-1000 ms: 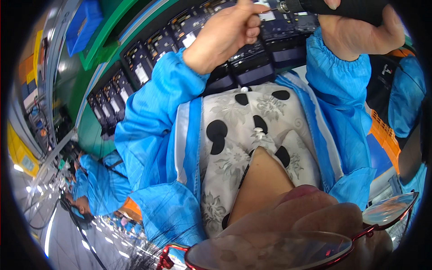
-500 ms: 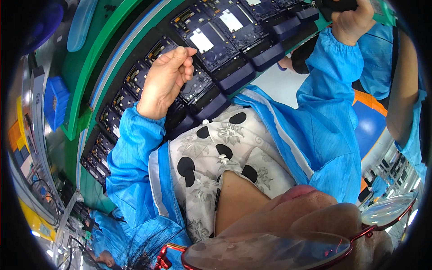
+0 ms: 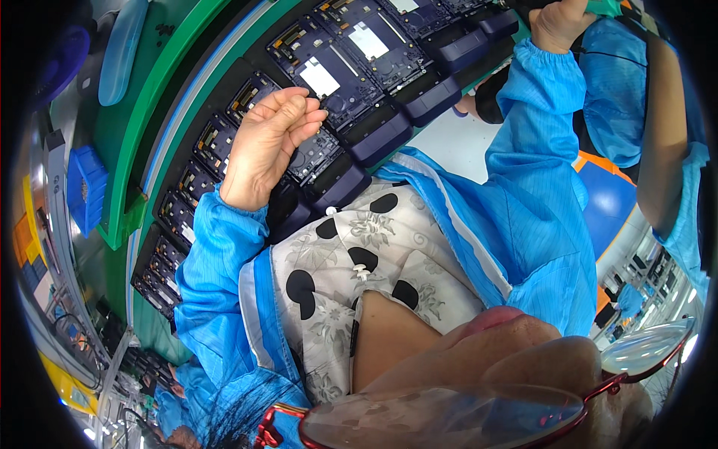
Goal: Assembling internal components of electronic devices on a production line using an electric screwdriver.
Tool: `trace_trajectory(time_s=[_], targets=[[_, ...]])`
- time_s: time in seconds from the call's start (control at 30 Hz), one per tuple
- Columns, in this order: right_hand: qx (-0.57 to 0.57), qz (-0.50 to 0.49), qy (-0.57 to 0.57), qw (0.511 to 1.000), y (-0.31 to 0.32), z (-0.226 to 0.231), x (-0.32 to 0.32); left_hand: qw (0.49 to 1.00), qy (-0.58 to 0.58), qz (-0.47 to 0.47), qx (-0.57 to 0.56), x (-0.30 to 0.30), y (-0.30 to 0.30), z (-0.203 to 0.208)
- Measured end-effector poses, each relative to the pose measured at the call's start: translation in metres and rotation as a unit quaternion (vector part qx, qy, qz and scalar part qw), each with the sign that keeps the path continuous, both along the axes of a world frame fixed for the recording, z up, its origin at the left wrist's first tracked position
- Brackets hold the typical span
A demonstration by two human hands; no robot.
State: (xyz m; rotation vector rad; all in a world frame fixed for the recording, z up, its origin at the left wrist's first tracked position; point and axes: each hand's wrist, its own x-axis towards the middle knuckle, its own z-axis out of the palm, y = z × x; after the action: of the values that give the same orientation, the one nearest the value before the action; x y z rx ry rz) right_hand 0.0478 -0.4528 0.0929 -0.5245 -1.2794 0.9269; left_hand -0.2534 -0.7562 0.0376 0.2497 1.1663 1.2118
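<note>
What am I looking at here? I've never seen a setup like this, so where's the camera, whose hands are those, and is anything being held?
There's no machine: these are a person's own bare hands. A wide fisheye camera on their head looks down, so straight edges bend and their red-framed glasses show at the bottom. Picture left is their left.

Dark housings, apparently electronic, lie side by side on the work surface; some carry white rectangles. A blue bin sits off to the left.

The left hand is over the housings, thumb and fingers drawn together; I can't tell whether they pinch something tiny. The right hand is at the top edge, so its grip isn't clear.
</note>
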Motion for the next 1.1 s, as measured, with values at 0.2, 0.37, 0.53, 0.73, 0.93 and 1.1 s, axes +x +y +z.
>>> trace_trajectory(time_s=[0.2,0.37,0.53,0.73,0.93,1.1], targets=[[-0.031,0.009,0.011,0.999,0.008,-0.005,0.005,0.999,-0.029,-0.006,0.013,-0.003,0.001,-0.006],[-0.034,0.019,0.009,0.999,0.010,-0.009,0.003,0.996,-0.082,0.008,0.046,-0.006,0.000,-0.010],[-0.064,0.086,-0.008,0.994,0.022,-0.014,0.008,0.995,-0.089,0.015,0.052,0.000,0.006,0.001],[-0.069,0.085,-0.022,0.994,0.014,-0.009,-0.008,0.987,-0.134,-0.002,0.093,0.008,0.016,-0.001],[-0.030,0.122,-0.022,0.992,-0.027,0.020,-0.030,0.985,-0.143,-0.027,0.096,0.020,0.023,-0.007],[-0.057,0.231,0.021,0.971,-0.112,0.049,-0.078,0.969,-0.192,-0.068,0.136,0.032,0.034,-0.017]])
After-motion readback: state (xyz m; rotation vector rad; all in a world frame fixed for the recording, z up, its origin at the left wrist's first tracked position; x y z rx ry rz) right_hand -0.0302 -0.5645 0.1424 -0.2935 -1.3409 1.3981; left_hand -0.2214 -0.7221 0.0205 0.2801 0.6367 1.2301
